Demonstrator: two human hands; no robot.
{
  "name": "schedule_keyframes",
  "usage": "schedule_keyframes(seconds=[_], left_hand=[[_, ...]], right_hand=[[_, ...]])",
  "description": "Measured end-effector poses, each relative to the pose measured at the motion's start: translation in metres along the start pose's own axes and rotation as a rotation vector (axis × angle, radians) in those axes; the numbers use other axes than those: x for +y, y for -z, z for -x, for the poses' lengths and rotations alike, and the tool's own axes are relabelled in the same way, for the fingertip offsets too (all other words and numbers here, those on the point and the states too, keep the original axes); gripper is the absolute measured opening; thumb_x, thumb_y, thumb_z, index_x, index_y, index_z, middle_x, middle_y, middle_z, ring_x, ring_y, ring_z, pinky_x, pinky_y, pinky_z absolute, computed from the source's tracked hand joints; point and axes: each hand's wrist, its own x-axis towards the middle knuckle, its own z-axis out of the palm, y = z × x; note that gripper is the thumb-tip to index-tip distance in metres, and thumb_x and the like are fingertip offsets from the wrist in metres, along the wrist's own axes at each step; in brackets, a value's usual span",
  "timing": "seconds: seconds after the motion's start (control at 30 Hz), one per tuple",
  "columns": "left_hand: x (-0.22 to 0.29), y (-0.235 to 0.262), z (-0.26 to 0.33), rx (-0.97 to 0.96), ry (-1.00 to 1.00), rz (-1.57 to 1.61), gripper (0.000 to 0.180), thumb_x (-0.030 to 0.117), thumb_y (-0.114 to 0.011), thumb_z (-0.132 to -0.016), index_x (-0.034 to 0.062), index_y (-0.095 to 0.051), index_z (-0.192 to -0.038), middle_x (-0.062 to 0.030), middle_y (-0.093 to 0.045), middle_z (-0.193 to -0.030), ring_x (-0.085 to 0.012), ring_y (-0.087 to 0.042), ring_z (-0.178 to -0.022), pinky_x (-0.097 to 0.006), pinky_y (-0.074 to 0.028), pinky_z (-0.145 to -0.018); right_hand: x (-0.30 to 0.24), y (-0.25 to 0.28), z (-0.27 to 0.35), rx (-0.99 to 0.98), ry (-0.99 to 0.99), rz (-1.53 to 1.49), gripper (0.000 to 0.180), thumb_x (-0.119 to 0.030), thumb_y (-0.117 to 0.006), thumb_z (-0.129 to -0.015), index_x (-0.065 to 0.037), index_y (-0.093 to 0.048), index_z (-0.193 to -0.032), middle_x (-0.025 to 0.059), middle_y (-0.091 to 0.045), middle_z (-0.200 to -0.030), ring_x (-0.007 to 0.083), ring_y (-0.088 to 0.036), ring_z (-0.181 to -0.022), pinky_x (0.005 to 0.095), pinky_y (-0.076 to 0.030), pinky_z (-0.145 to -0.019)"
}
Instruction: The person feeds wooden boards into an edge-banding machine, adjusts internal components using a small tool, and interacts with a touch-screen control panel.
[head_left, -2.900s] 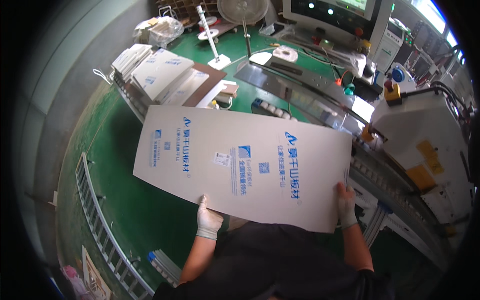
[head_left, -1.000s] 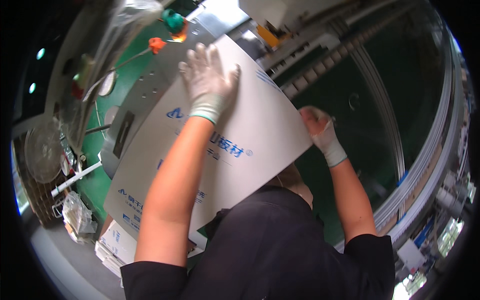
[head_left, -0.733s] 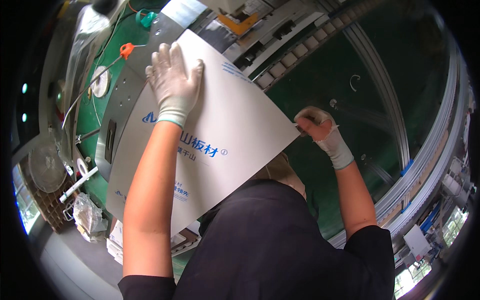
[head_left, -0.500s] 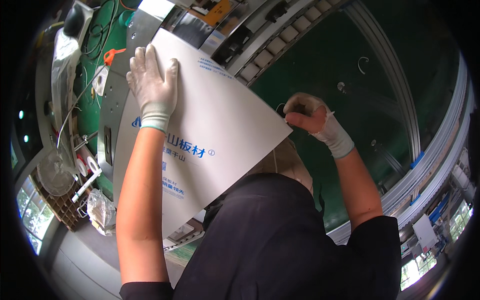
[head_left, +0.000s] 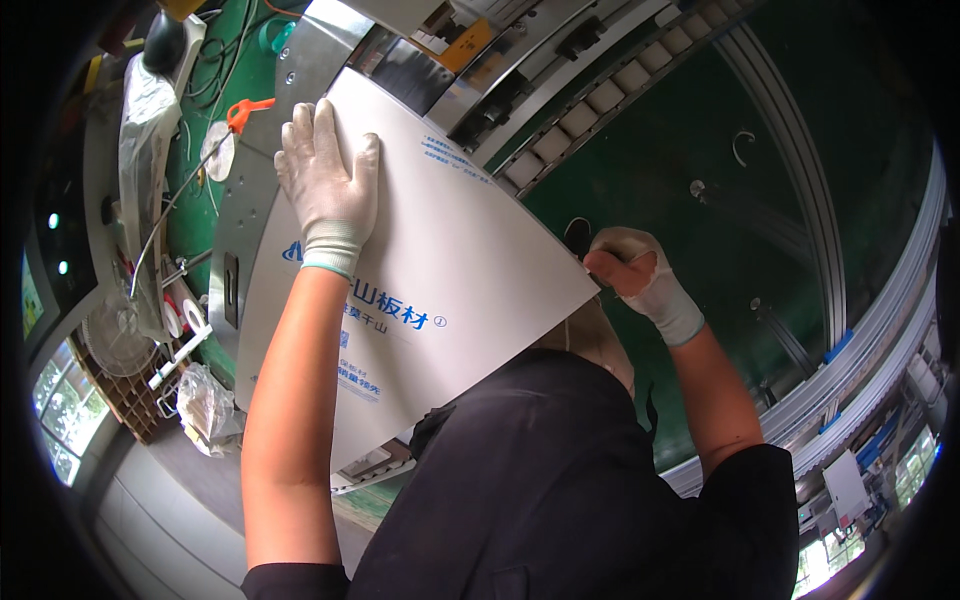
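A large white board (head_left: 450, 250) with blue printing lies in front of me, its near edge by my body. My left hand (head_left: 332, 190), in a pale glove, rests flat on its far left part with the fingers stretched out. At the board's right corner is my right hand (head_left: 637, 275), in a worn glove that leaves the thumb bare. Its fingers are curled in against the thumb, close to the board's edge. A small dark oval thing with a thin light rim (head_left: 577, 232) shows beside those fingers. What the right hand grips is mostly hidden.
A metal machine plate (head_left: 232, 280) borders the board on the left. Beyond it are an orange-handled tool (head_left: 245, 112), cables and plastic wrapping (head_left: 150, 130). A row of pale rollers (head_left: 580, 118) runs along the far side. Metal rails (head_left: 800, 170) cross the green surface at right.
The whole view has shifted slightly, moving things right and down. My right hand's fingers have drawn closer together near the board's edge, and the dark oval shows more. The left hand stays flat on the board.
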Motion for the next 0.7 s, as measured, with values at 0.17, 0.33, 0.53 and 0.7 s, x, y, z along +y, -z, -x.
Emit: schedule_keyframes(seconds=[0.17,0.33,0.53,0.7], left_hand=[[0.002,0.002,0.000,-0.020,-0.014,0.003,0.074,0.049,-0.055,-0.097,0.0068,-0.037,-0.155,-0.0229,-0.035,-0.161,-0.0428,-0.027,-0.150,-0.058,-0.016,-0.123],[0.002,0.000,0.002,-0.026,-0.007,0.021,0.076,0.052,-0.056,-0.096,0.0066,-0.038,-0.155,-0.0230,-0.034,-0.161,-0.0433,-0.027,-0.151,-0.059,-0.016,-0.123],[0.008,0.004,0.005,-0.059,0.056,-0.008,0.078,0.055,-0.052,-0.099,0.0086,-0.034,-0.159,-0.0216,-0.029,-0.165,-0.0429,-0.023,-0.154,-0.057,-0.012,-0.125],[0.010,0.004,0.006,0.007,0.084,0.105,0.077,0.054,-0.054,-0.096,0.0084,-0.038,-0.156,-0.0206,-0.033,-0.163,-0.0418,-0.027,-0.152,-0.059,-0.013,-0.124]], right_hand=[[-0.004,-0.011,-0.013,0.072,-0.014,0.011,0.033,-0.024,-0.070,-0.098,-0.004,-0.062,-0.073,-0.0005,-0.052,-0.068,0.0091,-0.050,-0.065,0.0288,-0.040,-0.059],[-0.011,-0.023,-0.042,0.105,-0.030,-0.057,0.035,-0.030,-0.067,-0.101,-0.006,-0.062,-0.076,-0.0021,-0.055,-0.070,0.0076,-0.052,-0.065,0.0281,-0.041,-0.060],[-0.013,-0.033,-0.037,0.316,0.094,-0.242,0.030,-0.035,-0.063,-0.104,-0.006,-0.068,-0.104,-0.0017,-0.063,-0.082,0.0082,-0.057,-0.073,0.0267,-0.046,-0.070],[-0.009,-0.048,0.022,0.357,0.092,0.126,0.045,-0.031,-0.063,-0.103,-0.001,-0.059,-0.136,0.0073,-0.066,-0.115,0.0169,-0.061,-0.102,0.0307,-0.049,-0.090]])
